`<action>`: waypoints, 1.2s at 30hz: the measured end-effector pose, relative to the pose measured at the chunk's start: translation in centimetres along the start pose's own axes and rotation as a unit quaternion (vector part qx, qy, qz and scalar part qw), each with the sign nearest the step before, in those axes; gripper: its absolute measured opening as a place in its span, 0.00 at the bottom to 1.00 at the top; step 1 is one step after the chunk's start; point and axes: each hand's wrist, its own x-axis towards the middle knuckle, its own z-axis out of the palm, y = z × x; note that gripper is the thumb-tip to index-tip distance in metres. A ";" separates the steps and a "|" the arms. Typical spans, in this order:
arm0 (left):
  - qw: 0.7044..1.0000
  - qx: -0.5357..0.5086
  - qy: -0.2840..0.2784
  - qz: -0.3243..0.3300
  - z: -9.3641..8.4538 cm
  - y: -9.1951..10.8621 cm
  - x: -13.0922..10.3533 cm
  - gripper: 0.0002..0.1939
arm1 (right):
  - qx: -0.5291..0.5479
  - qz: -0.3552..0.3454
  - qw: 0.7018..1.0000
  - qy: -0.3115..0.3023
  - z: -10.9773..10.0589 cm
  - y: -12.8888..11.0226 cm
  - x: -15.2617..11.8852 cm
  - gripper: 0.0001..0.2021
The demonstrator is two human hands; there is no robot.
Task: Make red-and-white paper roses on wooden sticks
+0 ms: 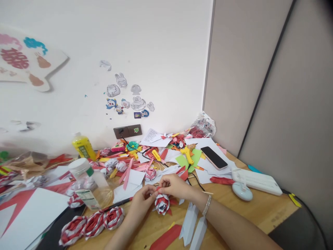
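Note:
A red and white paper rose (pixel 162 204) is between my hands, just above the wooden table. My left hand (pixel 144 199) pinches its upper left side with thumb and finger. From above, my right hand (pixel 173 185) pinches red paper at the top of the same rose, its fingertips close to the left ones. Three finished red and white paper roses (pixel 93 225) lie in a row left of my left forearm. Under my right wrist are folded white paper strips (pixel 189 222), with a folded red paper strip (pixel 166 239) beside them.
A clear plastic jar (pixel 90 182) and a yellow bottle (pixel 83 147) stand at the left. Paper scraps cover the back. A yellow glue gun (pixel 187 155), a phone (pixel 213 158), a white power strip (pixel 256 180) and a light blue round device (pixel 242 191) lie at the right.

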 end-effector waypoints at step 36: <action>0.996 0.086 0.000 0.022 -0.2 0.6 -0.5 0.16 | -0.028 0.051 0.998 -0.025 -0.5 0.0 -0.1 0.05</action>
